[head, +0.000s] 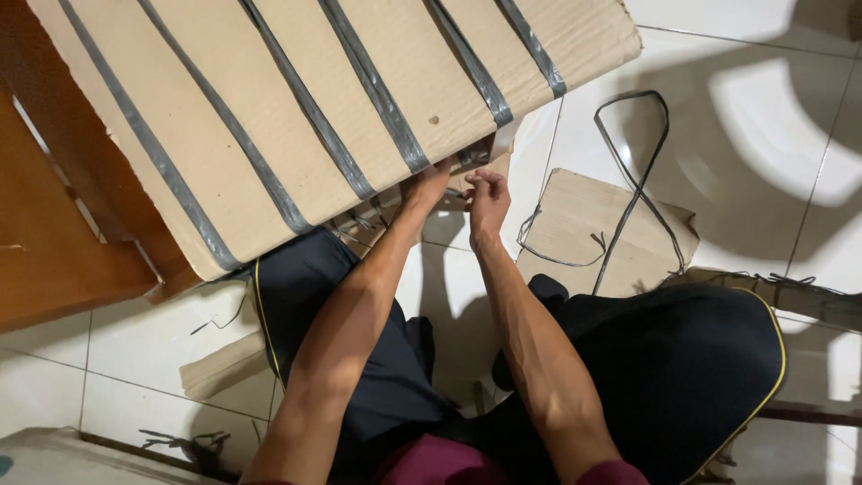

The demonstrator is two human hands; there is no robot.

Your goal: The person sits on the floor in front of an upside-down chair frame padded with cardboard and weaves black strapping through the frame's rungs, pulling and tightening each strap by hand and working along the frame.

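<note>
White glossy floor tiles (772, 117) with thin grout lines, patched by strong light and soft curved shadows at upper right. Brown wooden furniture (54, 242) along the left edge, its lower rail running beneath a large cardboard sheet (269, 99).

Cardboard sheet tilted across the upper left, crossed by parallel grey plastic straps (377, 94), lower edge resting over dark trousers (359, 359) with yellow piping. Small hole in the sheet near its lower right corner.

Left hand (426, 187) pressed against the lower edge of the sheet, fingers tucked under where a strap end meets the board; whether closed on the strap or only touching, cannot tell. Right hand (488, 199) just beside it, fingers curled and pinched together as if round something thin, most likely a strap end; the thing itself too small to make out.

To the right, a smaller torn cardboard piece (602, 238) flat on the tiles, with a loose grey strap loop (639, 153) lying over it and out onto the floor. Another cardboard scrap (224, 370) on the tiles at lower left, beside the left leg. Tangle of cut strap ends (193, 443) near the bottom left edge. Further strap fragments (781, 283) along the right knee.
</note>
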